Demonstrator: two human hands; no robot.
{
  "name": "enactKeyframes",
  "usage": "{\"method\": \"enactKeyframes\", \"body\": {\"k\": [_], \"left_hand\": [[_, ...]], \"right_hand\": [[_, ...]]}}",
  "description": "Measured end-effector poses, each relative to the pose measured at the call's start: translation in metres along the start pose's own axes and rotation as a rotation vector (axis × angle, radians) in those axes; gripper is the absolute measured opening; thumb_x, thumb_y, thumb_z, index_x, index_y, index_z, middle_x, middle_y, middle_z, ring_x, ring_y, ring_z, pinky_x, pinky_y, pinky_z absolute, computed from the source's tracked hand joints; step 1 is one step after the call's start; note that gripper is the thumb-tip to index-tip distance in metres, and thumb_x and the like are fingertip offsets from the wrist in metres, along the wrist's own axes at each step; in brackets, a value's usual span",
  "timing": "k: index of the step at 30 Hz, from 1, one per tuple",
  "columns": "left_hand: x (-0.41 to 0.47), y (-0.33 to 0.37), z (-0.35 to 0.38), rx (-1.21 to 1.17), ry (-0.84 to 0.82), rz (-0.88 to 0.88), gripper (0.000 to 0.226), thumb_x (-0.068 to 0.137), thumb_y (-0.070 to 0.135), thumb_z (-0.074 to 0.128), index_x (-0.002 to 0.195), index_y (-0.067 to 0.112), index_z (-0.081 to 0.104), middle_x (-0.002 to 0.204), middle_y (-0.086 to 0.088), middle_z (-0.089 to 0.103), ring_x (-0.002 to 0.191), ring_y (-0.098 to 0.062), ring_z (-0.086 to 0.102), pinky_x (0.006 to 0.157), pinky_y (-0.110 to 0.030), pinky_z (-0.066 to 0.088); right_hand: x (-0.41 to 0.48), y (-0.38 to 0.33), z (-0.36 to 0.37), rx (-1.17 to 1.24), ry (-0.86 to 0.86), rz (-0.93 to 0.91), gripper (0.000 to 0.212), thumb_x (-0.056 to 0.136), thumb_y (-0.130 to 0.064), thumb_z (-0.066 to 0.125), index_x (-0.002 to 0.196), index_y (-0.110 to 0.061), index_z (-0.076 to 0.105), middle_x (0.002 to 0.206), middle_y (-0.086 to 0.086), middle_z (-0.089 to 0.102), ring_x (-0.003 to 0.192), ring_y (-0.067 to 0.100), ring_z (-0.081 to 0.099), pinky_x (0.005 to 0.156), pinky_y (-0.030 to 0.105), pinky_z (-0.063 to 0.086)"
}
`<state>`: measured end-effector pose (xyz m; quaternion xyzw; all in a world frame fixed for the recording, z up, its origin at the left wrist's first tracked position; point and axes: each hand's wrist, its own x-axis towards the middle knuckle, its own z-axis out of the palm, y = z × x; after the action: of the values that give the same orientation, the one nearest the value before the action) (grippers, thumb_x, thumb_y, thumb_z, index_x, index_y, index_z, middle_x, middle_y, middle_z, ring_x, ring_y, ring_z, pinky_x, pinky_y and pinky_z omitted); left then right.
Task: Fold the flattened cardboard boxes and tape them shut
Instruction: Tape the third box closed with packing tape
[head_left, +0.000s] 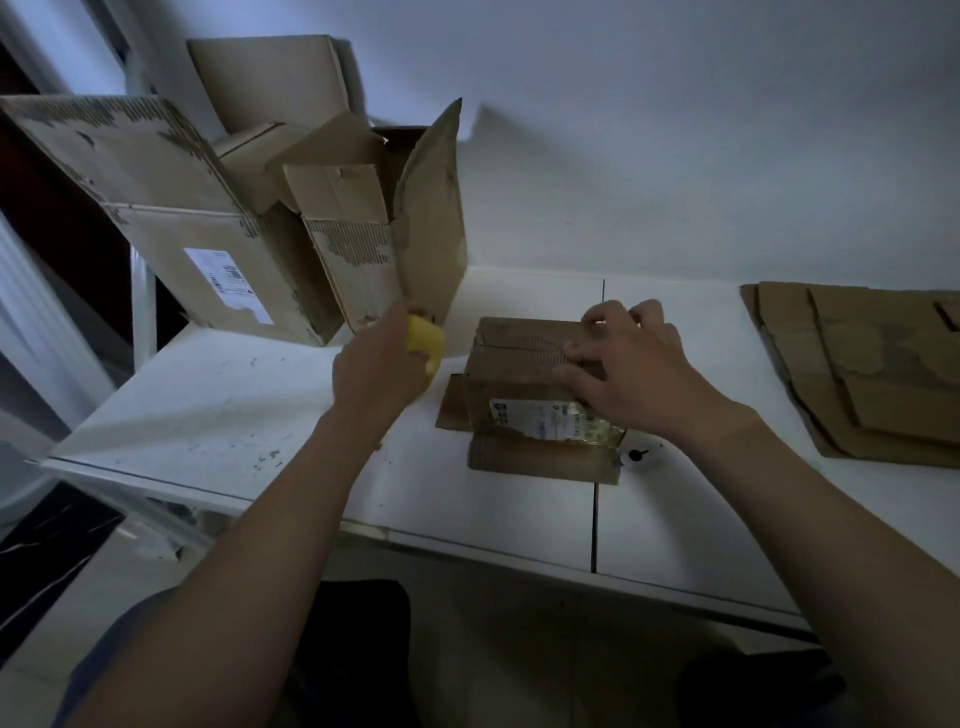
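Taping step: right hand (618, 369) presses spread fingers on small box (514, 364) flaps; left hand (379, 374) grips yellow object (426, 338), likely tape. Next: lay tape along the seam.

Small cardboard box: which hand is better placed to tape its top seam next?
Probably the left. The left hand grips a yellow tool, likely the tape dispenser, beside the small cardboard box, while the right hand presses its top flaps down.
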<state>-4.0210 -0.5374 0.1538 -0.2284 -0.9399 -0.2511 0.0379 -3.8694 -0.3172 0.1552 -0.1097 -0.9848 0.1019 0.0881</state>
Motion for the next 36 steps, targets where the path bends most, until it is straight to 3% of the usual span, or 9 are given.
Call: {"method": "enactKeyframes", "body": {"k": [6, 9, 11, 16, 22, 26, 29, 32, 36], "left_hand": [[-0.003, 0.062, -0.027, -0.427, 0.214, 0.308, 0.023, 0.094, 0.019, 0.065, 0.116, 0.026, 0.07, 0.109, 0.008, 0.07, 0.089, -0.004, 0.067, 0.072, -0.017, 0.055], [-0.004, 0.081, -0.017, -0.926, -0.008, 0.141, 0.022, 0.09, 0.012, 0.072, 0.107, 0.027, 0.072, 0.094, 0.013, 0.074, 0.091, -0.004, 0.071, 0.077, -0.027, 0.061], [-0.002, 0.085, -0.004, -1.146, -0.124, -0.029, 0.019, 0.089, 0.015, 0.074, 0.105, 0.027, 0.074, 0.1, 0.009, 0.074, 0.1, -0.014, 0.071, 0.086, -0.042, 0.061], [0.004, 0.085, 0.007, -1.477, -0.174, -0.274, 0.015, 0.092, 0.02, 0.068, 0.106, 0.023, 0.072, 0.126, -0.007, 0.064, 0.105, -0.022, 0.067, 0.075, -0.032, 0.059], [0.009, 0.073, 0.015, -1.475, -0.175, -0.327, 0.03, 0.096, 0.03, 0.063, 0.125, 0.02, 0.068, 0.121, -0.006, 0.07, 0.11, -0.022, 0.068, 0.084, -0.034, 0.06], [0.01, 0.071, 0.018, -1.307, -0.213, -0.296, 0.022, 0.099, 0.031, 0.06, 0.115, 0.023, 0.073, 0.101, -0.001, 0.077, 0.099, -0.014, 0.073, 0.075, -0.024, 0.057], [0.012, 0.07, 0.02, -1.225, -0.191, -0.292, 0.018, 0.094, 0.033, 0.067, 0.105, 0.023, 0.077, 0.101, -0.001, 0.077, 0.102, -0.017, 0.072, 0.083, -0.03, 0.058], [0.014, 0.072, 0.025, -1.115, -0.156, -0.3, 0.018, 0.085, 0.04, 0.076, 0.087, 0.023, 0.082, 0.097, -0.006, 0.077, 0.103, -0.024, 0.071, 0.094, -0.042, 0.057], [0.013, 0.074, 0.029, -1.048, -0.122, -0.317, 0.018, 0.085, 0.038, 0.076, 0.073, 0.025, 0.081, 0.088, -0.008, 0.077, 0.097, -0.028, 0.071, 0.092, -0.05, 0.057]], "right_hand": [[0.005, 0.014, 0.016, 0.076, 0.019, -0.099, 0.033, 0.1, -0.037, 0.044, 0.095, -0.021, 0.073, 0.117, 0.005, 0.058, 0.111, 0.036, 0.048, 0.093, 0.035, 0.034], [0.004, 0.013, 0.012, 0.131, 0.069, -0.055, 0.034, 0.1, -0.029, 0.056, 0.13, -0.016, 0.064, 0.121, 0.006, 0.061, 0.109, 0.031, 0.045, 0.09, 0.03, 0.034], [0.002, 0.009, 0.008, 0.276, 0.105, -0.003, 0.058, 0.097, -0.025, 0.063, 0.15, -0.02, 0.04, 0.118, 0.001, 0.062, 0.11, 0.024, 0.044, 0.088, 0.032, 0.04], [0.003, 0.007, 0.013, 0.291, 0.202, -0.034, 0.049, 0.091, -0.035, 0.071, 0.135, -0.027, 0.051, 0.121, 0.0, 0.056, 0.112, 0.02, 0.047, 0.086, 0.037, 0.049], [0.02, 0.01, 0.011, 0.394, 0.355, -0.154, 0.031, 0.093, -0.031, 0.067, 0.122, -0.022, 0.068, 0.127, -0.013, 0.053, 0.111, 0.024, 0.039, 0.096, 0.05, 0.044], [0.022, 0.009, -0.014, 0.654, 0.208, -0.116, 0.03, 0.096, -0.026, 0.066, 0.125, -0.035, 0.064, 0.11, -0.028, 0.048, 0.124, 0.018, 0.04, 0.107, 0.047, 0.04], [0.022, 0.007, -0.033, 0.672, 0.241, -0.177, 0.024, 0.1, -0.027, 0.059, 0.118, -0.042, 0.061, 0.103, -0.024, 0.06, 0.106, 0.009, 0.05, 0.092, 0.033, 0.042], [0.026, 0.001, -0.041, 0.941, 0.363, -0.131, 0.028, 0.102, -0.011, 0.054, 0.118, -0.029, 0.067, 0.084, -0.022, 0.063, 0.083, 0.0, 0.056, 0.074, 0.016, 0.042], [0.032, -0.001, -0.04, 1.066, 0.37, 0.029, 0.018, 0.102, -0.013, 0.053, 0.107, -0.023, 0.067, 0.072, -0.013, 0.059, 0.067, 0.002, 0.053, 0.061, 0.015, 0.042]]}}
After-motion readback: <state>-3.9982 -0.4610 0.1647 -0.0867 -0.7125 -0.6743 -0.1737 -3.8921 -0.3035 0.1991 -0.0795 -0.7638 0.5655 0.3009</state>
